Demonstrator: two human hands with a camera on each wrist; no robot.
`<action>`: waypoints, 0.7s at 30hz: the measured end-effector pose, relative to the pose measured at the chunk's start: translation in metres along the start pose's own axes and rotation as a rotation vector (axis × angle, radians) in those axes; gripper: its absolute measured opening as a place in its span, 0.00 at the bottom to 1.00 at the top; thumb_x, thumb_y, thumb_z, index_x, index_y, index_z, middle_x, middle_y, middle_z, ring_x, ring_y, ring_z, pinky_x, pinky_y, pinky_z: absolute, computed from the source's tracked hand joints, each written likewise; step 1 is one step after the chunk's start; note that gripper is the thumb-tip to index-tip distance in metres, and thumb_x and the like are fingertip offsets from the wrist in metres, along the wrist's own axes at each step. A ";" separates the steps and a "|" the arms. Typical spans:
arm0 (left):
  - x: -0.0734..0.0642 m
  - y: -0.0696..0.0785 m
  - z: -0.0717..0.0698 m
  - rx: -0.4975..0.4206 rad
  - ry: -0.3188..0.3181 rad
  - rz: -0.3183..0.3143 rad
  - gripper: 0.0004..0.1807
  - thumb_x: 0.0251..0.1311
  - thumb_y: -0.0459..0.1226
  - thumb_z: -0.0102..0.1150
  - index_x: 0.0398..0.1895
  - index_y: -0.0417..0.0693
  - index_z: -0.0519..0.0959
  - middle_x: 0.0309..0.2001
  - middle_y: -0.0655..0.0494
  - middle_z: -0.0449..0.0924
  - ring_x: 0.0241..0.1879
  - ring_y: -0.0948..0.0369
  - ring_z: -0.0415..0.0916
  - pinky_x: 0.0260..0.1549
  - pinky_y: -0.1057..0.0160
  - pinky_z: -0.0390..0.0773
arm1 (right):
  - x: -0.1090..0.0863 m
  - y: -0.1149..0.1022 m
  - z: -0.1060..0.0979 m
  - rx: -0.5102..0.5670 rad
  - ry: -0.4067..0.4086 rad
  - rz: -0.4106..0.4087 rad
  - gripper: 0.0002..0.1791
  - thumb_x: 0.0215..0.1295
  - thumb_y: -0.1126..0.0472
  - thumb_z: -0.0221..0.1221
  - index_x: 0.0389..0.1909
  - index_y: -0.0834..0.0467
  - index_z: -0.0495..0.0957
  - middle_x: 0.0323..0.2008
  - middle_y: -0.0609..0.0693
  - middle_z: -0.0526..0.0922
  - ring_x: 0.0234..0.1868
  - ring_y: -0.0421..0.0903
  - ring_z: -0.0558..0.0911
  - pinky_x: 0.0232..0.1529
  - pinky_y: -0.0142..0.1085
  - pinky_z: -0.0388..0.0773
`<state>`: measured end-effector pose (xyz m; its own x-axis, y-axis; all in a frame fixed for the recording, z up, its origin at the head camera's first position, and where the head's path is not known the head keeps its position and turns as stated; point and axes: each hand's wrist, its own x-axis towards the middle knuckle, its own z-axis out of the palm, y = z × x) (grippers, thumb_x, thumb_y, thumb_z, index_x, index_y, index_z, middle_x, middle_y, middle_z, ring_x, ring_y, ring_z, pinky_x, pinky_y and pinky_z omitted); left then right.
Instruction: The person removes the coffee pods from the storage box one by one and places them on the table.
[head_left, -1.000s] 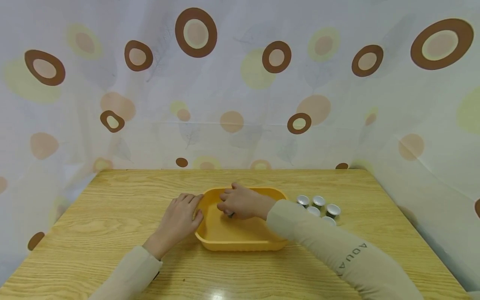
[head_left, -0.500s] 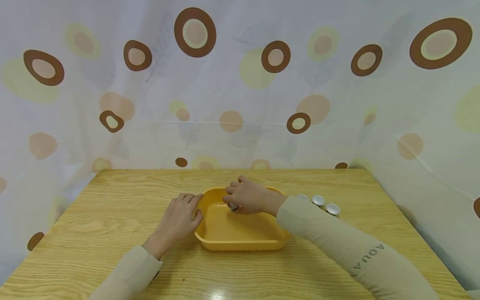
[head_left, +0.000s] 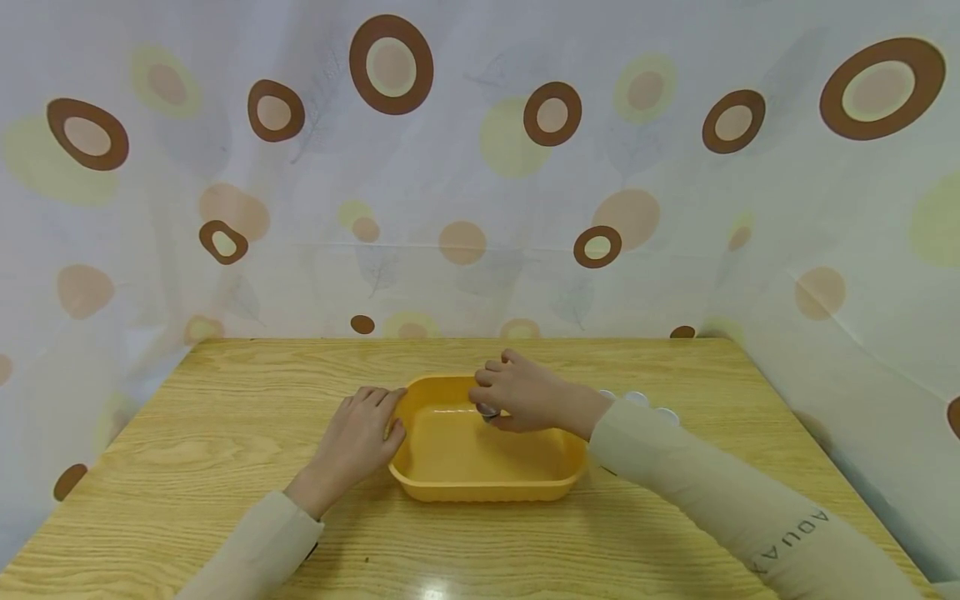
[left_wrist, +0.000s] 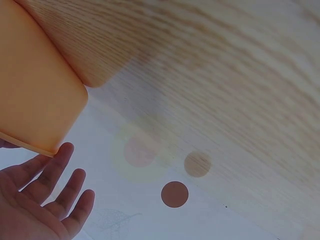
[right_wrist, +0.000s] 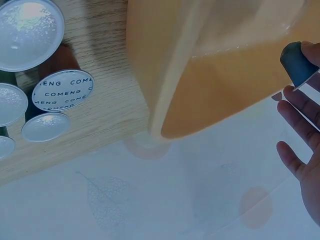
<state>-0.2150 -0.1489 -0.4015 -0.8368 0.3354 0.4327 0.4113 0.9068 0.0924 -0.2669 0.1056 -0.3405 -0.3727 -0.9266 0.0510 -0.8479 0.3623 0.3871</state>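
Note:
A yellow plastic tray (head_left: 487,492) stands on the table in the head view. My left hand (head_left: 363,429) rests on its left rim with index finger and thumb, the other fingers loosely extended; the left wrist view shows these fingers (left_wrist: 62,192) outside the tray wall. My right hand (head_left: 528,392) is over the back right part of the tray, pinching a small coffee capsule (head_left: 487,410). The right wrist view shows this dark green capsule (right_wrist: 297,65) tilted between thumb and fingers, above the tray's inside.
Right of the tray, several more capsules with silvery lids (head_left: 666,416) stand on the wooden table (head_left: 225,450), partly hidden by my right sleeve. One lid (right_wrist: 62,90) carries printed lettering. A patterned cloth (head_left: 450,183) hangs behind the table and along its sides.
My right hand has moved right and slightly back over the tray, carrying the capsule. The sleeve now covers more of the standing capsules. My left hand has stayed still.

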 end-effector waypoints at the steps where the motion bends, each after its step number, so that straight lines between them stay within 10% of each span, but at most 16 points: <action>1: 0.000 0.000 0.000 -0.001 0.001 0.000 0.21 0.55 0.39 0.55 0.53 0.44 0.75 0.44 0.52 0.80 0.48 0.53 0.73 0.48 0.53 0.73 | -0.002 0.000 0.000 0.004 0.003 0.003 0.13 0.57 0.48 0.59 0.41 0.47 0.74 0.36 0.44 0.75 0.37 0.43 0.71 0.43 0.42 0.68; 21: -0.003 -0.001 0.000 0.004 0.018 0.012 0.21 0.55 0.38 0.55 0.53 0.44 0.75 0.43 0.53 0.80 0.47 0.53 0.74 0.46 0.53 0.74 | -0.051 0.005 -0.003 0.061 0.080 0.082 0.17 0.50 0.50 0.63 0.41 0.49 0.76 0.38 0.44 0.76 0.39 0.44 0.72 0.45 0.44 0.69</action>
<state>-0.2133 -0.1502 -0.4029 -0.8249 0.3420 0.4502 0.4200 0.9037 0.0831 -0.2511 0.1539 -0.3379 -0.4122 -0.8980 0.1541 -0.8381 0.4401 0.3225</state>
